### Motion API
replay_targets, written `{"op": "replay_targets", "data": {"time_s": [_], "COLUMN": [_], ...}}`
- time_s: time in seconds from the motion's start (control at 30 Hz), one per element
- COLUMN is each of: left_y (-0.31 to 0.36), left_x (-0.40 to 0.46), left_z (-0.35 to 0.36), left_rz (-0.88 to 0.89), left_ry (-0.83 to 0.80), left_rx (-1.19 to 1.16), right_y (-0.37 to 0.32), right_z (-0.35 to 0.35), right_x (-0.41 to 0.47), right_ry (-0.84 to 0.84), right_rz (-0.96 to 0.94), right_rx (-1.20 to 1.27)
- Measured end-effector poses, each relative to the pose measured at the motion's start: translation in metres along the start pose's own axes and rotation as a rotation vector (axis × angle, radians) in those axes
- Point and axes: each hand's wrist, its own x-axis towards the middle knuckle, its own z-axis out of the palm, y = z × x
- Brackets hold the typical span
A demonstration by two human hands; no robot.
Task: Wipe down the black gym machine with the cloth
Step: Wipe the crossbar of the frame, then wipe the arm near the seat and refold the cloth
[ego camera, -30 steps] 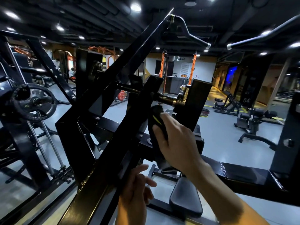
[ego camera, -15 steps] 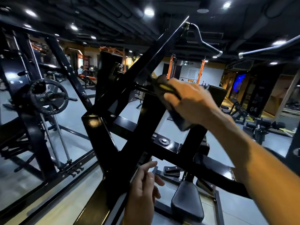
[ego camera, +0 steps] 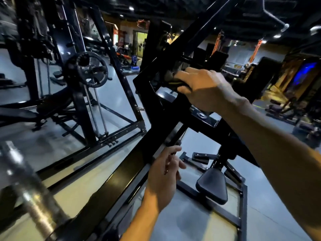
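The black gym machine (ego camera: 175,117) fills the middle, a long diagonal beam running from bottom left to top right with a cross bar behind it. My right hand (ego camera: 203,89) grips a dark cloth with a yellow stripe (ego camera: 171,79) and presses it against the upper part of the frame, left of the cross bar. My left hand (ego camera: 163,176) is lower down, its fingers loosely curled beside the diagonal beam's underside; whether it touches the beam is unclear. The machine's small black seat pad (ego camera: 212,186) sits below right.
A rack with a black weight plate (ego camera: 86,69) stands to the left. A blurred metal bar (ego camera: 29,186) crosses the bottom left corner. Benches and other machines (ego camera: 284,110) stand on the grey floor at right.
My right hand has carried the cloth up and to the left along the frame, from the spring bolt area to the upper left part. The view has swung left. My left hand stays low.
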Motion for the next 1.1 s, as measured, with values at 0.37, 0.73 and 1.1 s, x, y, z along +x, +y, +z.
{"op": "replay_targets", "data": {"time_s": [0.37,0.73,1.1], "left_y": [0.010,0.064,0.065], "left_x": [-0.151,-0.200,-0.182], "left_z": [-0.077,-0.165,-0.224], "left_rz": [-0.183,-0.089,-0.032], "left_ry": [0.031,0.317,0.420], "left_rx": [0.107,0.107,0.170], "right_y": [-0.170,-0.160,-0.303], "right_z": [0.024,0.013,0.063], "right_x": [-0.089,-0.089,-0.191], "right_ry": [-0.059,0.024,0.000], "right_rz": [-0.121,0.248,0.040], "right_rx": [0.228,0.084,0.415]}}
